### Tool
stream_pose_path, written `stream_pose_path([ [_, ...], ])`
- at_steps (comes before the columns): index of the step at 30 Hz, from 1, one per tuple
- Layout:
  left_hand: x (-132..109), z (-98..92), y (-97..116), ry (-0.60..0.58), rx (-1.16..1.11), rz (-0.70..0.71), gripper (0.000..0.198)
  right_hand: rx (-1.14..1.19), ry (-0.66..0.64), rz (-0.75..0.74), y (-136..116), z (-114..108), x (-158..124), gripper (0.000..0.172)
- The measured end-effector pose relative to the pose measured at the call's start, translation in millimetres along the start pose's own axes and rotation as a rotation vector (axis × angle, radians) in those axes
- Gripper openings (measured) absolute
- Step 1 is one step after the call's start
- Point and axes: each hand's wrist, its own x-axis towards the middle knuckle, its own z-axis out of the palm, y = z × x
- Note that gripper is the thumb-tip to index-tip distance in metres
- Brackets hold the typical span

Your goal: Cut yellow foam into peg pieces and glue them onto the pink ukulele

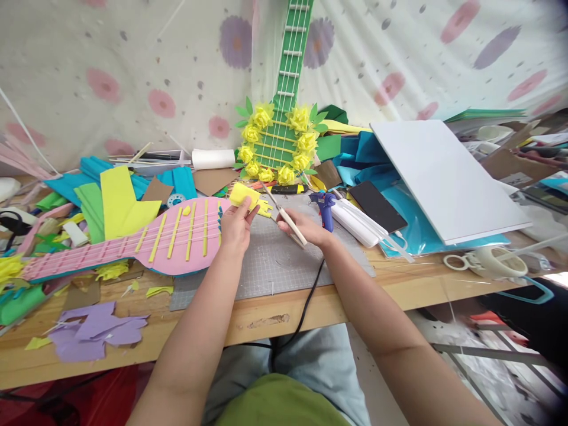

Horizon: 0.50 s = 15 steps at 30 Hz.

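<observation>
At the far left of the wooden table (252, 322), purple foam or paper scraps (97, 334) are scattered near the front edge. Behind them, a bright yellow sheet (118, 201) is laid over other coloured pieces. A pink model string instrument (183, 234), crossed by yellow strips, is laid with its neck pointing left, and its rounded end is overlapped onto a grey cutting mat (266, 272). Just beside that end, a yellow piece (242, 192) with a notched end is pinched between the thumb and fingers of the left hand (236, 223), above the mat. Behind, a green model string instrument (275, 145) is stood upright, its body edged with yellow paper roses (299, 118). Pale-handled scissors (293, 226) are gripped in the right hand (302, 225), with the tips directed up and left, near the yellow piece; whether it is touched cannot be told. Farther right, a blue glue gun (326, 207) is set beside a white power strip (355, 222), and a large white board (448, 177) is leaned over blue material.
</observation>
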Motion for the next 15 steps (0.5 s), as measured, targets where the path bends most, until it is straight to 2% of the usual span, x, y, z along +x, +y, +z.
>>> stream_pose_path([
  [3,3.4,-2.3,3.1,0.032,-0.052,0.003,0.013,-0.120,-0.107,-0.010,-5.6,0.5,-1.3,0.049],
  [6,3.4,-2.5,0.2,0.031,-0.069,-0.020,0.009,-0.177,-0.143,-0.017,-12.0,4.2,1.0,0.053],
  [15,0.4,-0.2,-4.6,0.011,-0.056,-0.056,0.008,-0.139,-0.102,0.000,-12.7,9.0,1.7,0.051],
])
